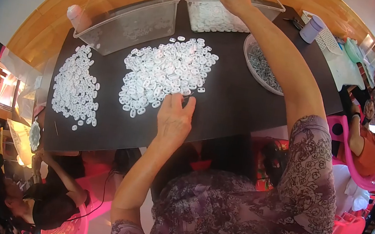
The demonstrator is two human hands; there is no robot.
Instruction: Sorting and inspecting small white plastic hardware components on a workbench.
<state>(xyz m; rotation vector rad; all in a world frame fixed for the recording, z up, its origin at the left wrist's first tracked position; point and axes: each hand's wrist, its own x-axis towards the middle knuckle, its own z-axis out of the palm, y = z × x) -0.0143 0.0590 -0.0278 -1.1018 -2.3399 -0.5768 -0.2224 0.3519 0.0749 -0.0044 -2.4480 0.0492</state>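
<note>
Pile of white 2-hole pcs (170, 69) mid dark table (236, 109), 2nd pile (76, 82) to left. L hand (175, 115) at near edge of mid pile, thumb & finger apart, can't tell if holding a pc. R hand (235, 0) over far clear bin (272, 7) of same pcs, curled, can't tell if gripping any. Tub (254, 73) of metal bits (264, 63) to right, cloudy bin (133, 23) far left.

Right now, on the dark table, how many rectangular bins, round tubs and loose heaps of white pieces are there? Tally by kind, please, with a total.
Clear rectangular bins: 2
Round tub of small metal pieces: 1
Loose heaps of white two-holed pieces: 2
Total: 5
</note>
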